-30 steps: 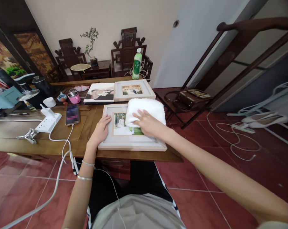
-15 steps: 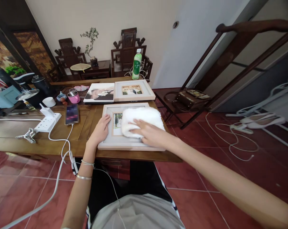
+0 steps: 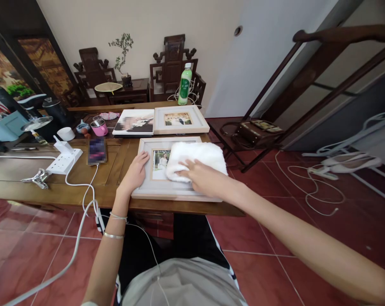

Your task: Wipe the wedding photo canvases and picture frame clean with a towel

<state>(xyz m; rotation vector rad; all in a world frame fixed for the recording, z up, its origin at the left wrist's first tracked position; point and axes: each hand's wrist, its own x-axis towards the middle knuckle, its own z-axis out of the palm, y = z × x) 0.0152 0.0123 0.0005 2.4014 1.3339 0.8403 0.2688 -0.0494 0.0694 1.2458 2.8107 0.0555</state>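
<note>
A light wooden picture frame [image 3: 144, 187] lies flat near the front edge of the wooden table, with a photo [image 3: 160, 163] partly showing inside. My left hand [image 3: 137, 170] grips the frame's left side, fingers over its rim. Under my right hand [image 3: 200, 176] is a folded, fluffy white cloth [image 3: 197, 155], pressed onto the glass. The cloth covers the right part of the photo and reaches the frame's right rim. My right fingers bear on the cloth's near side, and some fingertips sink into it.
Behind lie another framed photo [image 3: 176, 119] and a photo panel [image 3: 133, 122], with a green bottle [image 3: 185, 85] beyond. To the left are a phone [image 3: 97, 151], a power strip [image 3: 65, 161] with cables, a pink cup [image 3: 99, 127] and a metal clip [image 3: 38, 178]. A wooden chair [image 3: 256, 131] stands right.
My right hand and the white cloth have slid a little to the right across the glass, uncovering more of the photo. My left hand stays on the frame.
</note>
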